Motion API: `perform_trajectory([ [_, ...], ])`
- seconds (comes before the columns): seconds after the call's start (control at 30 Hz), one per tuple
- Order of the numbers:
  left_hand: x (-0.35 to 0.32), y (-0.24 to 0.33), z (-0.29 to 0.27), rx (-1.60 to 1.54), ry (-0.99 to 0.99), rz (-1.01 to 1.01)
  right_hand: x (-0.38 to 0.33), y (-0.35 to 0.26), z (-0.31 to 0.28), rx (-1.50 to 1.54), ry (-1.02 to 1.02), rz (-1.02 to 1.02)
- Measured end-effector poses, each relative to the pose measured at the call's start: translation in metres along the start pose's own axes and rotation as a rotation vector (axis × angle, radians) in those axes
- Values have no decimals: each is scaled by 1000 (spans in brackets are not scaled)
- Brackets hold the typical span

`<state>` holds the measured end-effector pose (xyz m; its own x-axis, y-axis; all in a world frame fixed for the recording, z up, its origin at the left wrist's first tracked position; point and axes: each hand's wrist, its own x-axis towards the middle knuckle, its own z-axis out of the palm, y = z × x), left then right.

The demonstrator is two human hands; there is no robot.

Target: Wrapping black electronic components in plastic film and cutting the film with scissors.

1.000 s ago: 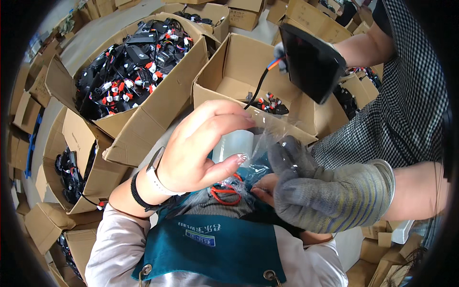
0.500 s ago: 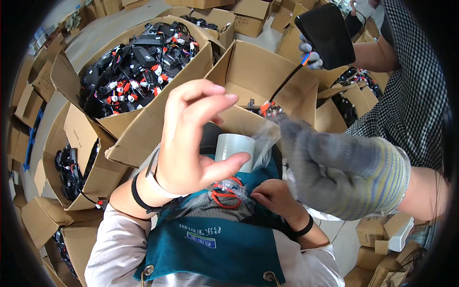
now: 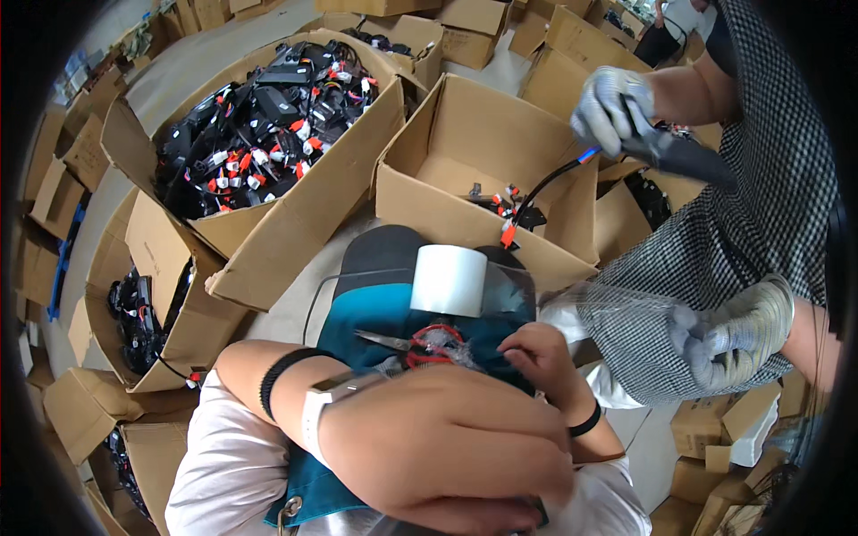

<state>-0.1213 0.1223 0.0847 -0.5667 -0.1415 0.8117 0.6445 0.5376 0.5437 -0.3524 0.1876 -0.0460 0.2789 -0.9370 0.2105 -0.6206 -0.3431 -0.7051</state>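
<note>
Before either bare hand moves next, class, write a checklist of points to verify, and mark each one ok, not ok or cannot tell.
1. Left hand empty: cannot tell, only its back shows.
2. Right hand at the red wire bundle: ok.
3. Scissors lying on the apron, apart from both hands: ok.
4. White tape roll resting on the lap, untouched: ok.
5. Co-worker's gloved hand off to the side of the lap: ok.
</note>
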Motion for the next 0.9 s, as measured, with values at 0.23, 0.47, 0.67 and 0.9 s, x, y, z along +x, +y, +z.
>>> perform_trajectory([
  [0.23,14,-20,73,-303,482,573,-18,5,-10,-10,172,31],
  [0.47,32,-6,63,-549,520,586,-32,0,-16,-76,223,110],
  [0.67,39,-15,65,-656,434,487,-51,-8,-17,27,319,247],
  [0.9,13,-23,10,-300,75,-79,-70,-13,-15,2,377,165],
])
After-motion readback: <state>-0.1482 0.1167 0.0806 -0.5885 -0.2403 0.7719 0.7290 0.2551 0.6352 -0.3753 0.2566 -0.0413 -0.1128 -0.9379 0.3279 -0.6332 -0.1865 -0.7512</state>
